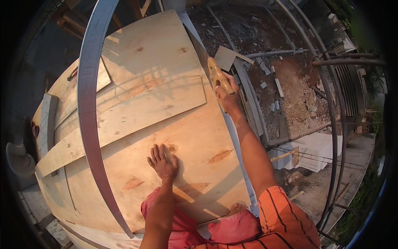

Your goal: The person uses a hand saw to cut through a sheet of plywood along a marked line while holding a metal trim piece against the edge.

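Observation:
My left hand (164, 162) lies flat on a large plywood sheet (199, 149), its fingers spread and nothing in them. At the sheet's right edge my right hand (228, 96) is wrapped round the wooden handle of a handsaw (219, 76). The saw's blade runs away from me along that edge, and part of it is hidden. A loose plywood strip (157, 101) lies slantwise across the sheet, beyond my left hand. My knees and one bare foot (237, 207) are on the plywood by its near edge.
A long metal bar (89, 103) arches across the left side. Beside it lies a smaller board (101, 76), with a grey block (48, 120) farther left. Past the right edge the ground drops to rubble (286, 95), and metal poles (331, 108) rise there.

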Demonstrator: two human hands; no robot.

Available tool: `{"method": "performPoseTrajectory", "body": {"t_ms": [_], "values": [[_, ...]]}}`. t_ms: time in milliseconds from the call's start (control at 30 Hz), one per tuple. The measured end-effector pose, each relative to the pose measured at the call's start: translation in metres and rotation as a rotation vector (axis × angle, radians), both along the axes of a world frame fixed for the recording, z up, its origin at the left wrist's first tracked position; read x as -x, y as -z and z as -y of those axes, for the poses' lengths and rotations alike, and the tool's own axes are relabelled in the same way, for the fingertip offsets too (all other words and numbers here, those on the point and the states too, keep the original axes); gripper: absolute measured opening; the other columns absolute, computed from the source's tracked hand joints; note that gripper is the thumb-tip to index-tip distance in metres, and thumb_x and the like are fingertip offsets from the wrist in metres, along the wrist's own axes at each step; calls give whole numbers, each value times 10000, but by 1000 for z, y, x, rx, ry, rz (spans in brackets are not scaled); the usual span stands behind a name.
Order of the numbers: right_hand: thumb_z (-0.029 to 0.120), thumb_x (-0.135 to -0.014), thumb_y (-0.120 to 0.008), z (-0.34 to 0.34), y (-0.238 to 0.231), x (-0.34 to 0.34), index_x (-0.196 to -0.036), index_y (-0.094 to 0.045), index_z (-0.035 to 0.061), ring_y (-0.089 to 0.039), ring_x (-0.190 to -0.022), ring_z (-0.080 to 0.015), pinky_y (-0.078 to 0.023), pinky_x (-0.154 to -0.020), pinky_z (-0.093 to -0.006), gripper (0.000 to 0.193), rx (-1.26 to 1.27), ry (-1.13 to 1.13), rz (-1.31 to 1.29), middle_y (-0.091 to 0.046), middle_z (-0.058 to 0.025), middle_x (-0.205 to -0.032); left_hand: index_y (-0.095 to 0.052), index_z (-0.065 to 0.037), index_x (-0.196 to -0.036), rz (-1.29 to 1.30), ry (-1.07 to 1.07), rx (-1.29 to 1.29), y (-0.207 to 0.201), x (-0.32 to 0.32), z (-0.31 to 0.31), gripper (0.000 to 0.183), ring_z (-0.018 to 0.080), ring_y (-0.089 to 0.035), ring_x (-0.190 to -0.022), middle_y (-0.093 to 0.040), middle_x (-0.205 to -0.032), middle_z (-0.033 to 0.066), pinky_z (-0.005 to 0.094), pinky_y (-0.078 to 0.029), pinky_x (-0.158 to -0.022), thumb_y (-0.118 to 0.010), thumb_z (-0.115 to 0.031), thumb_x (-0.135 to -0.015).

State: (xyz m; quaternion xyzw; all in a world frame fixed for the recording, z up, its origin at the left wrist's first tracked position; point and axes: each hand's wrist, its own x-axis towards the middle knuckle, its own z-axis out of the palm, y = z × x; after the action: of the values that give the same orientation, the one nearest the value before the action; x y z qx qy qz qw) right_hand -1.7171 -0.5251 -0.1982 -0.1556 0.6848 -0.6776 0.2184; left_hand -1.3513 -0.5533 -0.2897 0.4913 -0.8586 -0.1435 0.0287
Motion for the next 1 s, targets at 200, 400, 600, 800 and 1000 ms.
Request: {"method": "performPoseTrajectory", "body": {"t_ms": [200,400,600,800,1000], "values": [[1,-783,-578,-2,-13,1,-1311,-522,41,-538,-689,-80,-453,-591,-233,532,23,-46,-17,-596,-43,-945,-390,-168,-1468,-29,21,-2,-12,10,4,690,287,-217,-1481,-310,-1567,112,553,-91,-1191,-604,-312,-828],[-20,-797,-542,-134,-87,-100,-1339,-501,25,-527,-678,-81,-449,-595,-215,545,-165,-66,-1,-610,-69,-1047,-369,-202,-1486,10,-18,-16,-1,-10,6,716,265,-201,-1490,-290,-1586,91,566,-64,-1190,-592,-372,-827],[14,-781,-568,-85,-63,-62,-1313,-512,16,-588,-721,-103,-481,-612,-260,535,-126,-40,5,-636,-86,-983,-372,-187,-1474,-8,-10,3,-9,-1,4,697,292,-216,-1482,-307,-1575,100,563,-87,-1186,-602,-320,-830],[9,-824,-560,-35,-42,-16,-1284,-531,59,-503,-595,-84,-470,-571,-255,463,-108,-78,-75,-582,-45,-859,-380,-198,-1487,-12,13,-49,-2,5,2,717,263,-200,-1493,-291,-1592,94,557,-57,-1197,-584,-386,-826],[-5,-804,-577,-166,-96,-114,-1336,-484,6,-618,-841,-128,-523,-774,-274,540,-237,-94,-47,-639,-127,-1167,-370,-163,-1481,17,-2,37,-7,-6,6,713,280,-211,-1485,-289,-1581,109,559,-79,-1188,-595,-340,-828]]}}
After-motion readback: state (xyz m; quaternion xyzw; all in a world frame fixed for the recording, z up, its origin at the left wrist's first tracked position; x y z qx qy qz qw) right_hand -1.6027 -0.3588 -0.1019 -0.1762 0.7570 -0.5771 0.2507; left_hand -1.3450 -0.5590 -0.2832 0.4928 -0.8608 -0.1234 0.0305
